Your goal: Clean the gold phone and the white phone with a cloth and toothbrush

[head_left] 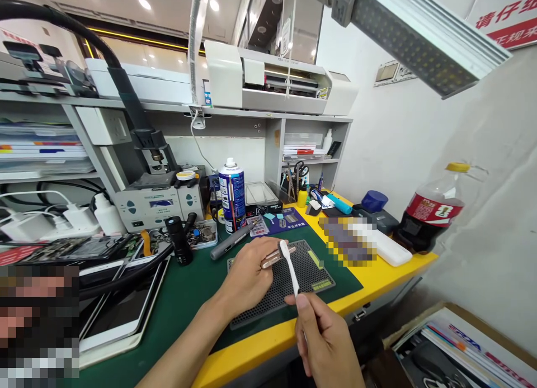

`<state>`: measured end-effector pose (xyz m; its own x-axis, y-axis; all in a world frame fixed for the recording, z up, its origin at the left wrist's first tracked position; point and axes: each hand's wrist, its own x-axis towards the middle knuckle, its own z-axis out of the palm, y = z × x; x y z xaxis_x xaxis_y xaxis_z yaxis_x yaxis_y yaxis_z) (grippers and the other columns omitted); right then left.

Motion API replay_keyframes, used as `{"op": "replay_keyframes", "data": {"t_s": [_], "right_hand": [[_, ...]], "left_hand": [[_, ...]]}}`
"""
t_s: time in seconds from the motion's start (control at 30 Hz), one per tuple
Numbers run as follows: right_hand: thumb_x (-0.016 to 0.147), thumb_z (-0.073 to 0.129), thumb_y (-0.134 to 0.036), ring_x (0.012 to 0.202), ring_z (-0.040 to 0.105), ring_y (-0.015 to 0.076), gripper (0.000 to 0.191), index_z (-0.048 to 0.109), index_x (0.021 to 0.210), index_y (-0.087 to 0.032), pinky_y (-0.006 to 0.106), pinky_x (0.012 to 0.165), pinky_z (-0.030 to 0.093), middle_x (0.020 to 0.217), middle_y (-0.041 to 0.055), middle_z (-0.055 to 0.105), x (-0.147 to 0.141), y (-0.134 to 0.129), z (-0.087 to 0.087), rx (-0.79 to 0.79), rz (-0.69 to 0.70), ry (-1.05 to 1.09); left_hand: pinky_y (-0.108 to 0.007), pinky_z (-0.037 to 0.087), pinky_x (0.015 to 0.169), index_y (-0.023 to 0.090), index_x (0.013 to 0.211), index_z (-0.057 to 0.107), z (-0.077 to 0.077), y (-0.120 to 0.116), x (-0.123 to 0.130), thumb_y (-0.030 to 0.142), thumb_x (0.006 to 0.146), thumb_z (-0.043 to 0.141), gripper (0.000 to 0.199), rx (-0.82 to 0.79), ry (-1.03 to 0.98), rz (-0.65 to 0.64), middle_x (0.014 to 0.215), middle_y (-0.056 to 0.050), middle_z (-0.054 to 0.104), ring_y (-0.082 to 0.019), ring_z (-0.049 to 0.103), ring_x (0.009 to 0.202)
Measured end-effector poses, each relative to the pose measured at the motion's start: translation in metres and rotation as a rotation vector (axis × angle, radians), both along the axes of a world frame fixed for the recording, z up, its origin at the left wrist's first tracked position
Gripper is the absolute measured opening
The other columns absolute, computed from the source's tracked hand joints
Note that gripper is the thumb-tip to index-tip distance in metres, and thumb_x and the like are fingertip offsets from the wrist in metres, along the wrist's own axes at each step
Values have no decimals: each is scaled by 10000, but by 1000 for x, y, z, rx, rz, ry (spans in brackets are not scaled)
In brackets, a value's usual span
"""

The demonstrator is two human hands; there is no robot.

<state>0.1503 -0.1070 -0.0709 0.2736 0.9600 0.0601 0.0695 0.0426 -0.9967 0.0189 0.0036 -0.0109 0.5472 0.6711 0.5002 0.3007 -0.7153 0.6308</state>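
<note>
Between the thumb and fingers of my left hand I grip a small, flat metallic piece, its far end jutting out to the right of my fingertips. My right hand, nearer to me and lower, is closed around the handle of a slim white brush. The brush slants up and away from that grip, so its head lies over the outer end of the piece; I cannot tell whether the bristles press on it. Beneath both grips spreads a grey mesh-patterned pad, lying on a green mat. Just beyond my left hand a grey pen-shaped tool lies aslant, with a tall blue spray can standing behind it. Left of that hand a black flashlight stands upright, and farther left, past my forearm, lie white-framed tablets. To the right of my grips, across the yellow tabletop, is a long white block, and farther right stands a bottle of dark drink.
</note>
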Motion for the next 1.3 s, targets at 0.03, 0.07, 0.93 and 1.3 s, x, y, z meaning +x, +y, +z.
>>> {"op": "replay_keyframes", "data": {"t_s": [0.03,0.07,0.93,1.3], "right_hand": [[911,462,-669,380,343,74,592,653,1001,-116,187,376,284,465,-60,418,0,0,-1,1,-1,-16],[915,456,-666,381,350,75,589,652,1005,-118,189,384,296,468,-58,426,-1,0,-1,2,2,-30],[830,438,-785,328,448,101,718,683,974,-126,195,369,352,442,-18,530,0,-1,25,-103,30,-46],[816,467,-786,339,438,111,696,724,914,-147,203,352,346,430,-3,520,-2,2,27,-37,-7,-127]], "left_hand": [[-282,456,949,296,1232,680,0,0,0,-67,760,395,661,-1,4,6,1245,5,686,-183,616,1109],[-284,461,940,297,1230,682,0,0,0,-64,764,397,655,-2,6,13,1244,4,687,-186,619,1102],[-249,467,854,210,842,731,15,-14,-1,119,931,395,360,-105,-116,52,952,-9,741,-179,650,921],[-229,447,750,211,839,735,20,-18,-4,57,852,408,361,-185,-163,25,948,13,742,-163,629,818]]}}
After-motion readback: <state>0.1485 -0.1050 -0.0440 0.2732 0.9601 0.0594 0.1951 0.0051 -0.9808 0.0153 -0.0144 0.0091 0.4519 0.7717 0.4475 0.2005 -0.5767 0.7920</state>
